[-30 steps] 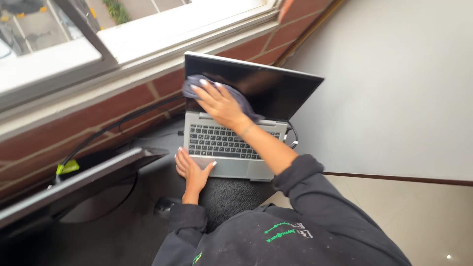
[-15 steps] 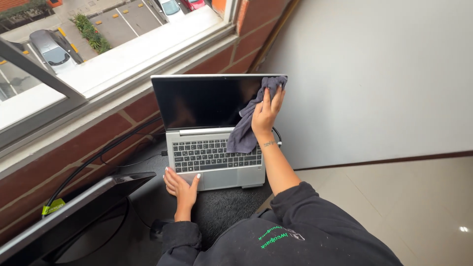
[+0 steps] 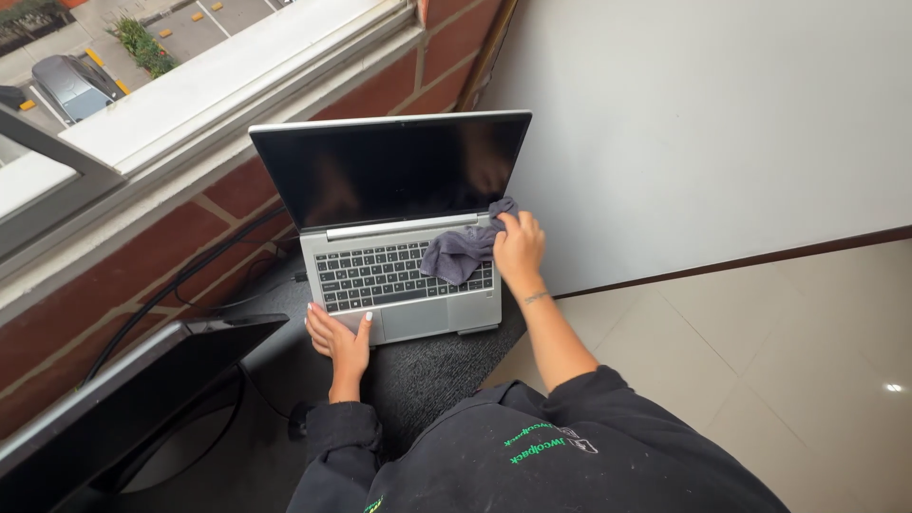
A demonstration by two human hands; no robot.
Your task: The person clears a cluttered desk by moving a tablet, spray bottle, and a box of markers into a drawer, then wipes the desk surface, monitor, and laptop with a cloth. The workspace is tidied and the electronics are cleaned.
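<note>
A silver laptop (image 3: 418, 318) stands open on a dark mat, its black screen (image 3: 380, 171) dark and facing me. My right hand (image 3: 518, 249) grips a grey cloth (image 3: 456, 255) at the screen's lower right corner, and the cloth drapes over the right side of the keyboard. My left hand (image 3: 340, 337) rests flat on the laptop's front left corner, thumb on the palm rest. Both arms are in black sleeves.
A brick wall (image 3: 114, 266) with a window sill (image 3: 228, 85) runs behind the laptop. Black cables (image 3: 190, 275) trail along it. A dark flat monitor (image 3: 123, 389) lies at the left. A white wall (image 3: 703, 133) and pale floor tiles (image 3: 760, 361) are on the right.
My right hand dragged the cloth from the screen's left across to its top right corner, then down to the lower right corner. My left hand stayed on the laptop's front left corner.
</note>
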